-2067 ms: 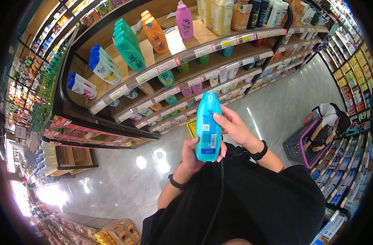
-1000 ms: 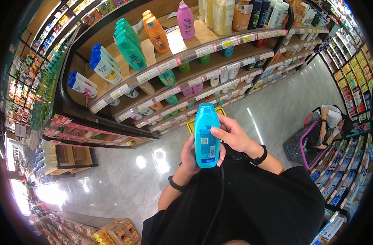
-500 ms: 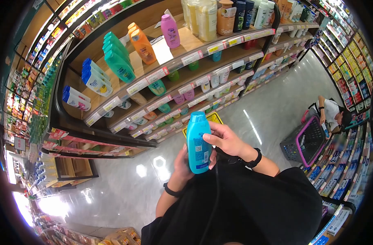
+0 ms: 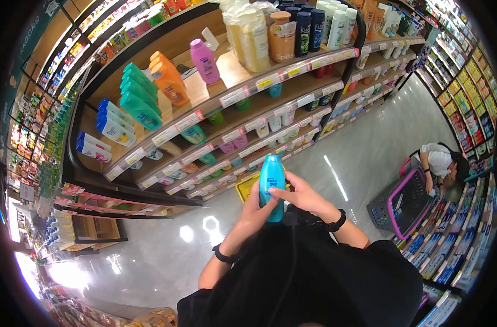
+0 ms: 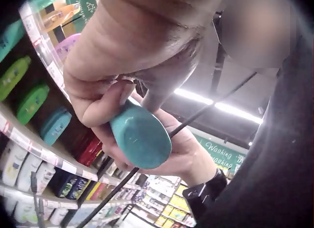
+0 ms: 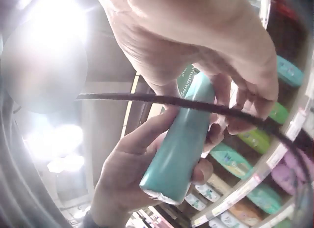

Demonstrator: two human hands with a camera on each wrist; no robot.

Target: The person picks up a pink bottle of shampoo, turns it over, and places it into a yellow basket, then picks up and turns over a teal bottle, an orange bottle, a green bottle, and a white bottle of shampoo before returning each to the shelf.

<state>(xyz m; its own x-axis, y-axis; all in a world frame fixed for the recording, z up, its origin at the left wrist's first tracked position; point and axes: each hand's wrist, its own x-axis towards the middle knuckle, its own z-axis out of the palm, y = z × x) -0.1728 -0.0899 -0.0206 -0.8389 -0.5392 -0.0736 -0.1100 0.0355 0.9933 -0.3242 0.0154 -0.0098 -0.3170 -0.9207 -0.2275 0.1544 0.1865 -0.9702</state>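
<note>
A blue shampoo bottle [image 4: 273, 177] stands nearly upright in front of the chest in the head view, its cap end up and dark lettering facing me. My left hand [image 4: 252, 212] grips its lower left side, the thumb lying across the front. From the right, my right hand [image 4: 305, 197] holds the bottle, its thumb meeting the left one over the label. The left wrist view shows the bottle's flat base [image 5: 143, 139] below the curled left fingers [image 5: 105, 107]. In the right wrist view, the bottle's smooth side [image 6: 179, 149] shows between both hands.
Ahead, a curved shelf [image 4: 226, 98] bears green bottles [image 4: 139, 109], orange bottles [image 4: 169, 84] and a pink bottle [image 4: 205, 61]. A yellow object [image 4: 245, 189] sits low behind the hands. At right, another person [image 4: 439, 161] bends over a dark basket with a purple rim [image 4: 394, 203].
The bottle has been turned from its barcode side to a side with large lettering. My left thumb has come across its front. The head view has shifted, and the other person has moved at the basket.
</note>
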